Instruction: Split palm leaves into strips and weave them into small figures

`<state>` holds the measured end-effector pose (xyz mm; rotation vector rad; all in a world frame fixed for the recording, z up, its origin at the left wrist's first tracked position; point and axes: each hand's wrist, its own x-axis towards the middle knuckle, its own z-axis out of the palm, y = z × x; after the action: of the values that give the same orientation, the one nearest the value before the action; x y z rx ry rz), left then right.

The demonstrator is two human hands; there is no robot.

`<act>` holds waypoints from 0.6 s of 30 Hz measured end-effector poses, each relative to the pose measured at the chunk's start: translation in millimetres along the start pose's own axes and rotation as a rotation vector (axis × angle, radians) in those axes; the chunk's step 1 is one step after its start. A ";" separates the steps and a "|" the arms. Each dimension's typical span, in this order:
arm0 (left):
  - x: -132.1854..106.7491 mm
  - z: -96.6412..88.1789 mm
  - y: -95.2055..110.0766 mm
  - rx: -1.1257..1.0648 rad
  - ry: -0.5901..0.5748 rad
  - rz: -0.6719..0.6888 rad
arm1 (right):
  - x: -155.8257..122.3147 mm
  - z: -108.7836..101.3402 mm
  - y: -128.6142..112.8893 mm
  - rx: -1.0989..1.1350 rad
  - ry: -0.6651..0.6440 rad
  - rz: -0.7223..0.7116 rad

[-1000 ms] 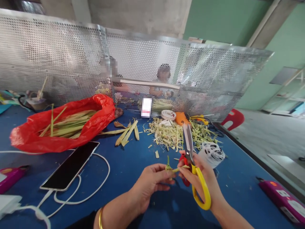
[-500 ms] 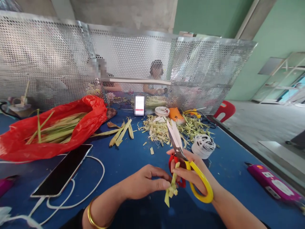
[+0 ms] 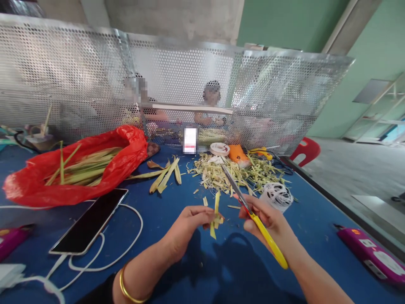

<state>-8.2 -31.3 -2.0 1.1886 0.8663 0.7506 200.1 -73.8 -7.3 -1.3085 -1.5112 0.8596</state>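
Between the thumb and fingers of my left hand (image 3: pixel 193 226) is a small folded piece of pale green leaf strip (image 3: pixel 216 217), one end pointing up and another hanging down. My right hand (image 3: pixel 272 221) holds scissors (image 3: pixel 242 198) with yellow and red handles, the blades pointing up and away and seen nearly edge-on. The scissors are apart from the strip, to its right. Beyond both hands lies a heap of cut leaf scraps (image 3: pixel 215 175). Just past my right hand stands a roll of white cord (image 3: pixel 277 196).
At left, a red plastic bag (image 3: pixel 76 196) holds long leaves, with a phone (image 3: pixel 91 221) and white cable in front. Loose leaf pieces (image 3: pixel 164 177), a tape roll (image 3: pixel 219 148) and an orange packet (image 3: pixel 238 154) lie farther back. A perforated metal screen (image 3: pixel 186 67) stands behind; people sit beyond it.
My hands have moved apart, the left one up and leftward with the leaf strip. The scissors have turned edge-on and moved away from the strip. The view has shifted slightly.
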 end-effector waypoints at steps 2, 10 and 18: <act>1.6 -2.5 -0.2 -0.049 0.048 0.010 | -1.2 -2.9 2.1 -0.006 -0.016 0.019; 8.1 -6.3 -5.3 -0.182 0.197 0.140 | -5.1 12.2 3.6 -0.035 0.050 0.048; 10.6 -3.1 -3.1 -0.287 0.373 0.253 | -19.0 8.9 -5.1 0.324 -0.474 0.164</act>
<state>-5.7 -21.5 -7.3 0.9226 0.8831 1.2881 190.0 -92.9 -9.2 -1.0405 -1.5428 1.5349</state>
